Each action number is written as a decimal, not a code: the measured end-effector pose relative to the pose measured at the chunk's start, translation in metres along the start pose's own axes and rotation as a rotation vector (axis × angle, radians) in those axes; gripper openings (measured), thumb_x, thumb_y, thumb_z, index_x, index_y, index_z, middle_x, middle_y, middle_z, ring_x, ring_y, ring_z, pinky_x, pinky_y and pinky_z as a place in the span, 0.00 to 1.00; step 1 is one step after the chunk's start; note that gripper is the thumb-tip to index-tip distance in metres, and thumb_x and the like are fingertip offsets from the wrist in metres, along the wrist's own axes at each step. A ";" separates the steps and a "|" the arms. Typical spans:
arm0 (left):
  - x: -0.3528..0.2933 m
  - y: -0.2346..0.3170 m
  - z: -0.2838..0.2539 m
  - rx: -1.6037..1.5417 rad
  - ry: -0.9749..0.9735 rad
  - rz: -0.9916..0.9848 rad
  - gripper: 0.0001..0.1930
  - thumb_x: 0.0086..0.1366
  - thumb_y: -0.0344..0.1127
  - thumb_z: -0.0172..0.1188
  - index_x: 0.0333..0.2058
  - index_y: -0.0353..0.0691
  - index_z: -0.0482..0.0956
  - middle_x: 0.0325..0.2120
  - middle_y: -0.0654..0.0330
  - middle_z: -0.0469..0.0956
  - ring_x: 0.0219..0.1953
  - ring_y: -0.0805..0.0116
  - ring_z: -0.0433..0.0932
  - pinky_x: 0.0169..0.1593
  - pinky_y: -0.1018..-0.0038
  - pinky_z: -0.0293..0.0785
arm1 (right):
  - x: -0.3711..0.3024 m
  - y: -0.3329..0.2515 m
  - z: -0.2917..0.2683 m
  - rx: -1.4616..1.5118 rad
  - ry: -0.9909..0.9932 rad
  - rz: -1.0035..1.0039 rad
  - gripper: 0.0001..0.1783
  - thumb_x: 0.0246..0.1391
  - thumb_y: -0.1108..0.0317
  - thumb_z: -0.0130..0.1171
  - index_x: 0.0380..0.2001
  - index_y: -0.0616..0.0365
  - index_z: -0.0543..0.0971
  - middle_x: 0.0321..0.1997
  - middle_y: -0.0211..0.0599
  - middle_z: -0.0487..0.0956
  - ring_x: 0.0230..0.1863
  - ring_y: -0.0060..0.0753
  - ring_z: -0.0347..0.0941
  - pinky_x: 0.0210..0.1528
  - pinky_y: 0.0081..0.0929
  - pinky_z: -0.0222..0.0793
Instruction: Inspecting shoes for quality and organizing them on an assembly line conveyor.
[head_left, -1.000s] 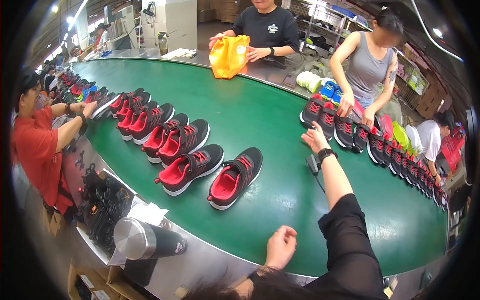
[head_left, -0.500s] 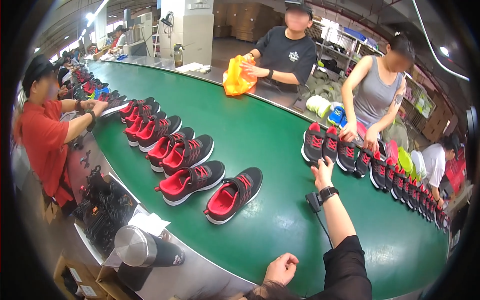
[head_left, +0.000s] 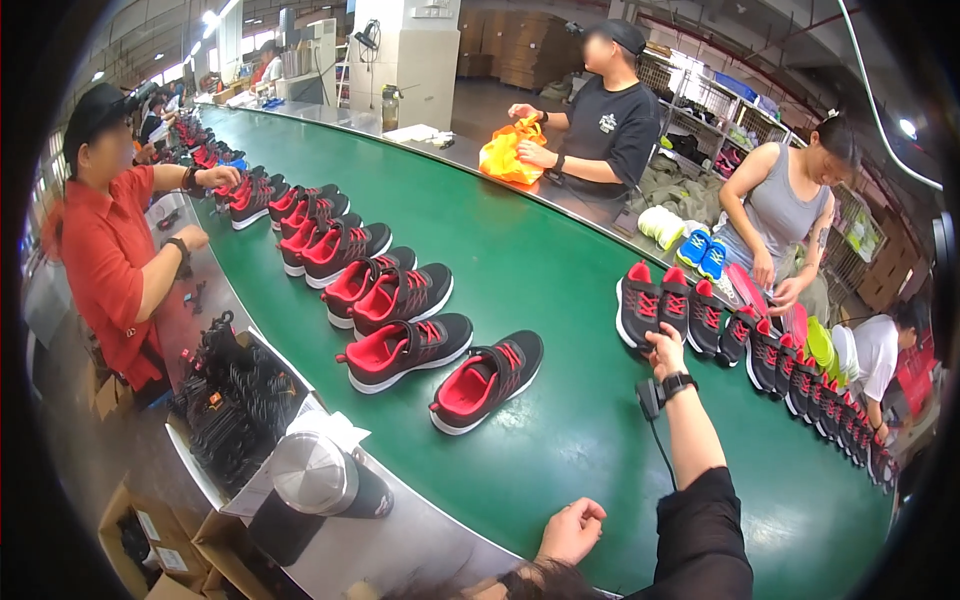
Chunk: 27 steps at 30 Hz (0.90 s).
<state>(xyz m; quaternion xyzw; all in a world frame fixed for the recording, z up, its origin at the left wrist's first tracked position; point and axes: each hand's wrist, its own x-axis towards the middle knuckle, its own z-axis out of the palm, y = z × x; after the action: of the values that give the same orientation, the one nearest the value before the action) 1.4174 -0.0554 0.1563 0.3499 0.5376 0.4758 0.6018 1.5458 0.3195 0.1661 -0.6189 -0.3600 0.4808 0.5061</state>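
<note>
My right hand (head_left: pixel 665 354) reaches over the green belt to a pair of black sneakers with red laces. Its fingers close on the toe of the right-hand sneaker (head_left: pixel 675 298), and the left-hand sneaker (head_left: pixel 638 303) stands right beside it. A dark watch and a small black device with a cable sit at that wrist. Low over the near side of the belt, my left hand (head_left: pixel 572 530) is loosely curled, and nothing shows in it. Nearest to it is a single black and red sneaker (head_left: pixel 488 382), at the end of a row of paired sneakers.
Another line of sneakers (head_left: pixel 765 362) runs down the belt's right side. On the metal ledge at near left stand a tumbler (head_left: pixel 318 478) and a tray of black hangers (head_left: pixel 235 425). Co-workers stand left and across; one handles an orange bag (head_left: pixel 512 152).
My right hand has gone from open beside the sneakers to closing on one toe. The grey-topped co-worker's hands have left the sneakers. The whole view has shifted, moving things rightward in the picture.
</note>
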 end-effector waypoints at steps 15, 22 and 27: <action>0.002 0.027 -0.013 -0.230 0.802 0.482 0.22 0.64 0.33 0.47 0.56 0.32 0.62 0.51 0.51 0.63 0.53 0.57 0.65 0.58 0.62 0.62 | -0.295 -0.183 -0.073 -1.255 -0.650 -0.910 0.25 0.41 0.81 0.58 0.44 0.44 0.77 0.48 0.41 0.73 0.40 0.47 0.75 0.45 0.34 0.71; -0.005 0.030 0.005 0.047 0.468 0.430 0.18 0.61 0.37 0.56 0.48 0.37 0.76 0.45 0.50 0.75 0.50 0.54 0.73 0.55 0.66 0.67 | -0.226 -0.089 -0.103 -1.008 -0.726 -0.597 0.21 0.48 0.76 0.55 0.49 0.56 0.76 0.50 0.45 0.77 0.43 0.39 0.76 0.49 0.31 0.71; -0.003 0.019 0.018 0.148 0.474 0.452 0.20 0.58 0.37 0.60 0.49 0.39 0.76 0.43 0.51 0.72 0.48 0.57 0.70 0.54 0.68 0.66 | -0.233 -0.025 -0.168 -1.038 -0.377 -0.807 0.22 0.52 0.67 0.59 0.51 0.59 0.74 0.50 0.49 0.75 0.48 0.44 0.74 0.51 0.34 0.70</action>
<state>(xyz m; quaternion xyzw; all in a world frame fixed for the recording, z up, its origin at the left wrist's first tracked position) 1.4316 -0.0508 0.1779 0.3826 0.6045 0.6251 0.3121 1.6434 0.0607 0.2487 -0.5044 -0.8284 0.1193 0.2123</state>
